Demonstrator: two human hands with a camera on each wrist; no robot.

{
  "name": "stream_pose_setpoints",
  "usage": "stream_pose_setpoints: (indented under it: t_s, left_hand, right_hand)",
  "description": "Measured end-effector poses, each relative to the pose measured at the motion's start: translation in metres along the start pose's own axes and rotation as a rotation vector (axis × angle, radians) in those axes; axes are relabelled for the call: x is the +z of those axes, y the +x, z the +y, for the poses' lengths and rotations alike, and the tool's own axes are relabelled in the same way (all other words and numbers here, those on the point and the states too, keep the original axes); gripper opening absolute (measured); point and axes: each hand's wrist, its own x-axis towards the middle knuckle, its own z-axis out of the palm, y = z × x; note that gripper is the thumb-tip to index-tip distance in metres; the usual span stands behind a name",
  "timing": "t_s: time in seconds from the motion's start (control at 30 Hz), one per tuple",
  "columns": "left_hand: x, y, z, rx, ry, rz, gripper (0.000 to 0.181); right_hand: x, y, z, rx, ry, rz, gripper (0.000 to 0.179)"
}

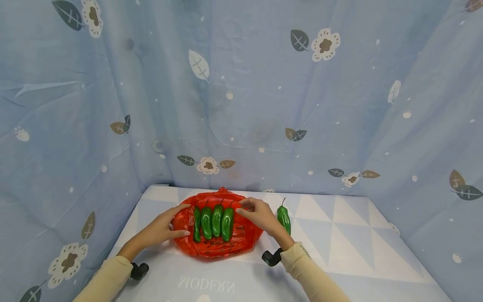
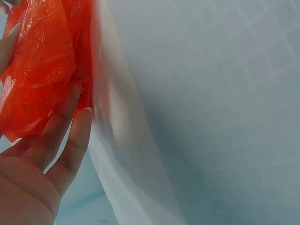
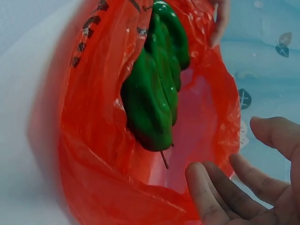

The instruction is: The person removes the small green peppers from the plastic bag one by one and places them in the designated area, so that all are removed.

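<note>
Red plastic bag [image 1: 247,240], one: lies on the tabletop [image 1: 354,251], mouth spread, presumably to keep its contents within reach. Left hand [image 1: 160,228]: fingers extended against the bag's left side, seemingly steadying it. Right hand [image 1: 262,214]: relaxed, grasping nothing, at the opposite rim; whether its fingertips touch is hard to tell. Green peppers [image 1: 216,221], five: four side by side in the bag, one loose to its right.

Blue curtain [image 1: 256,92], leaf-and-flower print, behind pale tablecloth [image 1: 351,243]; triangle pattern, flipped "MODERN" lettering [image 1: 206,285] toward front.
</note>
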Motion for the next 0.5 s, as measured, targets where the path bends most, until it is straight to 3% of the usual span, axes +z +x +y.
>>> stream_pose_setpoints:
  t_s: [0.5]
  left_hand:
    - [-0.001,0.0,0.002,0.002,-0.007,0.001,0.087]
  right_hand:
    - [0.027,0.007,0.003,0.055,-0.002,0.009,0.056]
